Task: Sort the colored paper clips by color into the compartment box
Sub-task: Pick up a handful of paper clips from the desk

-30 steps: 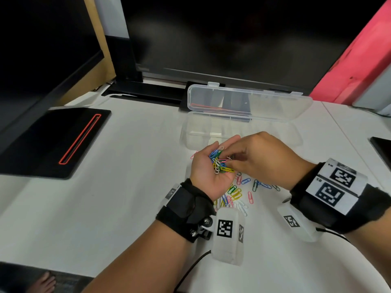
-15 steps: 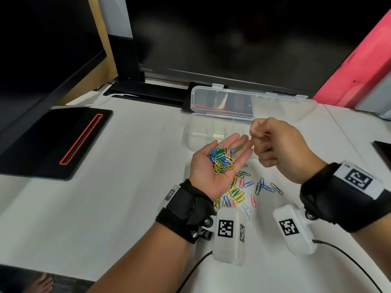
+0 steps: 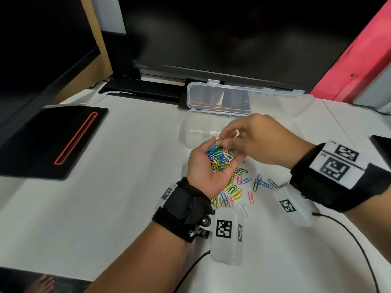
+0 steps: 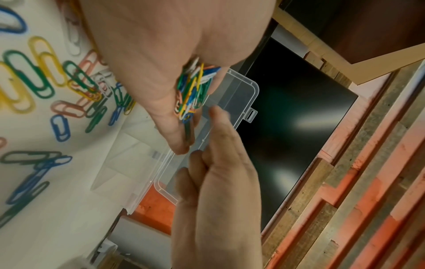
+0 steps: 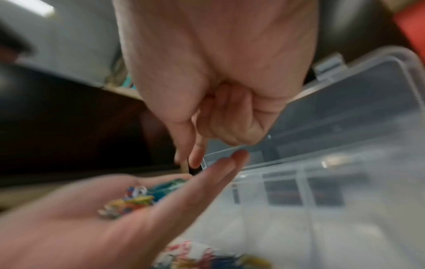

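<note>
My left hand (image 3: 203,172) lies palm up over the white table (image 3: 105,208) with its fingers out, carrying a heap of mixed coloured paper clips (image 3: 220,158); the heap shows too in the left wrist view (image 4: 193,91). My right hand (image 3: 260,140) hovers over the left fingers, thumb and forefinger close together at a white clip (image 3: 218,143) on top of the heap. Blur hides whether they pinch it. Just beyond stands the clear compartment box (image 3: 195,132), its lid (image 3: 254,100) tilted back. More loose clips (image 3: 237,187) lie on the table under the hands.
A black pad with a red slot (image 3: 53,140) lies at the left. A dark monitor (image 3: 232,39) and its base stand behind the box. A dark device (image 3: 383,144) sits at the right edge. Cables (image 3: 349,235) run from the wrist cameras.
My right hand left the heap, rose toward the box with fingers pinched, and has come back down over the left palm. The left hand has stayed in place.
</note>
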`<action>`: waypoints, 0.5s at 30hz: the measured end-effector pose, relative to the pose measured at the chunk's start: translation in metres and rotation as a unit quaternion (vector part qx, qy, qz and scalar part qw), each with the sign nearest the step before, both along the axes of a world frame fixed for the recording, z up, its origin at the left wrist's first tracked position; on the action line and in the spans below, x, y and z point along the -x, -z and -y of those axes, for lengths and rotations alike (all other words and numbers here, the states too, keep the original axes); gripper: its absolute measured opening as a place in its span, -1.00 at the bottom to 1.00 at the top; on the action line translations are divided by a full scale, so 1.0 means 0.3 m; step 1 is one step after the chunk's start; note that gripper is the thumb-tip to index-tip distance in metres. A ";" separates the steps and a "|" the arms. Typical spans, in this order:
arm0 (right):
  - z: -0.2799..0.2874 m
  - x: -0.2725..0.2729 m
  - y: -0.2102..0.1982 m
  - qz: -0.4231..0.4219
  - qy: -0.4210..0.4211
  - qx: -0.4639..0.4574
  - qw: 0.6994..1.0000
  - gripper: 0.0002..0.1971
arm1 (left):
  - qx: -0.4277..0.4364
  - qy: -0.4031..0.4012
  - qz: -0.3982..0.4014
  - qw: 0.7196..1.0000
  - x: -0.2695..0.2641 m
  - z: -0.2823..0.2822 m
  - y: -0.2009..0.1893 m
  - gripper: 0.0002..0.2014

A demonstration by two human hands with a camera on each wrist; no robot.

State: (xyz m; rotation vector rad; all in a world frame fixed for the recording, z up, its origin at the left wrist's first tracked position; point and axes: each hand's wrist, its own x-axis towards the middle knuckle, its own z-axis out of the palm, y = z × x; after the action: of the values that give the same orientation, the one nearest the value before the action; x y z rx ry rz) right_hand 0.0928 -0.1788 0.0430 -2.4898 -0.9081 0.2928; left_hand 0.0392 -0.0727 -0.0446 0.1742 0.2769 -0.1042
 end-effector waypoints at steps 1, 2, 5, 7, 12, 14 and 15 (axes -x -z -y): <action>0.000 0.001 -0.001 0.043 -0.028 0.057 0.997 -0.87 | -0.003 -0.002 -0.006 1.000 0.002 -0.001 0.000 -0.67; 0.000 0.002 -0.003 0.053 -0.041 0.084 0.994 -0.82 | -0.004 -0.003 -0.013 1.000 0.002 -0.002 0.001 -0.69; 0.003 -0.003 0.001 0.057 -0.041 0.085 0.994 -0.81 | -0.006 -0.005 -0.025 1.000 0.005 -0.003 -0.007 -0.72; 0.004 -0.013 0.011 0.057 -0.032 0.069 0.995 -0.86 | -0.011 -0.003 -0.025 1.000 0.005 -0.003 -0.010 -0.71; 0.014 -0.022 0.013 -0.097 0.009 -0.038 0.995 -0.94 | -0.003 0.001 0.033 0.999 0.008 -0.001 -0.008 -0.57; 0.023 -0.020 0.003 -0.123 0.010 -0.066 0.990 -0.93 | 0.005 0.006 0.050 0.999 0.008 -0.003 -0.005 -0.53; 0.026 -0.013 -0.007 -0.122 0.009 -0.073 0.990 -0.93 | 0.007 0.009 0.053 0.999 0.008 -0.003 -0.002 -0.53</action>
State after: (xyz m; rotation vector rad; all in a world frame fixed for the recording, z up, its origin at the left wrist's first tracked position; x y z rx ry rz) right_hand 0.0966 -0.1867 0.0451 -2.2667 -0.7772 0.4964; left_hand 0.0368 -0.0717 -0.0438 0.1683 0.1693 -0.1152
